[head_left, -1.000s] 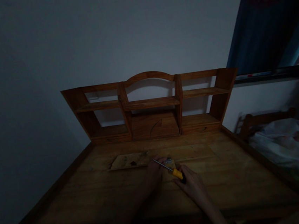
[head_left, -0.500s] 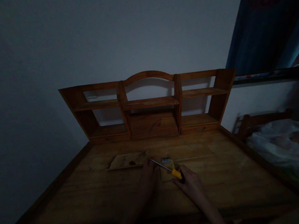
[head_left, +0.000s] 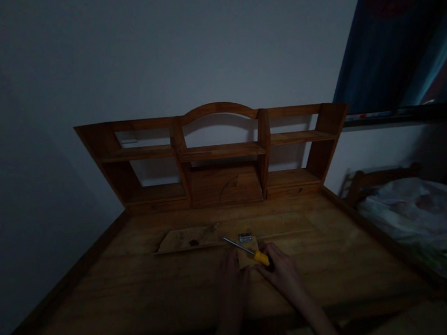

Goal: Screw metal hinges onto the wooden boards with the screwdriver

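Note:
A screwdriver [head_left: 261,257] with a yellow and black handle is gripped in my right hand [head_left: 284,272]. Its metal shaft points up and left, over a small wooden block [head_left: 247,260]. At the left and near edges of this block, the fingers and thumb of my left hand [head_left: 230,275] are closed; dim light hides part of the grip. A small metal hinge [head_left: 245,237] sits at the block's far edge. Left of the hinge lies a longer, rough-ended wooden board [head_left: 193,239] with a dark knot.
All this rests on a wooden desk top [head_left: 327,263]. At its back stands a wooden shelf unit [head_left: 222,151] against a pale wall. Beyond the right edge is a pile under clear plastic [head_left: 420,206]. A dark curtain [head_left: 379,57] hangs at the upper right.
My left hand has drawn back from the screwdriver's tip to the near-left side of the block. My right hand still holds the screwdriver. The view has shifted slightly.

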A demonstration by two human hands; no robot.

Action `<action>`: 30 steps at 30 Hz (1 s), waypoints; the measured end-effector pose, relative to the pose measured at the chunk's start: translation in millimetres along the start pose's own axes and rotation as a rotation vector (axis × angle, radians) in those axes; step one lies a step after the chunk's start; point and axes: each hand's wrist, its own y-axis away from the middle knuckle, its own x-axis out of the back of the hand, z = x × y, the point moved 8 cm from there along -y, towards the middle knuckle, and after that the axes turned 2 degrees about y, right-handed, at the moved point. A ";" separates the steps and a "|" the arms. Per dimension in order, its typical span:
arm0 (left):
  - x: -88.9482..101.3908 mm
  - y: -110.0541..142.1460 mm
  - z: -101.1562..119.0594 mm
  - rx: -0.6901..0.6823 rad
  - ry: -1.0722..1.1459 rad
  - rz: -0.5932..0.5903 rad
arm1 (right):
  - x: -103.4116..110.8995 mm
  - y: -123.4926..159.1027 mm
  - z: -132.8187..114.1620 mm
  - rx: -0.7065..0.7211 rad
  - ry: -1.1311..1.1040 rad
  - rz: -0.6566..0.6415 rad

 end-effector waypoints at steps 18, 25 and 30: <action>17.0 4.1 21.2 0.010 0.061 -0.055 | 91.9 -1.9 -15.3 -0.085 -0.327 -0.005; 19.8 6.1 26.3 -0.014 0.035 -0.038 | 141.4 -1.5 -55.6 0.011 -0.236 -0.055; 19.8 7.6 29.5 -0.022 -0.003 -0.030 | 165.0 -7.9 -59.4 -0.079 -0.129 0.144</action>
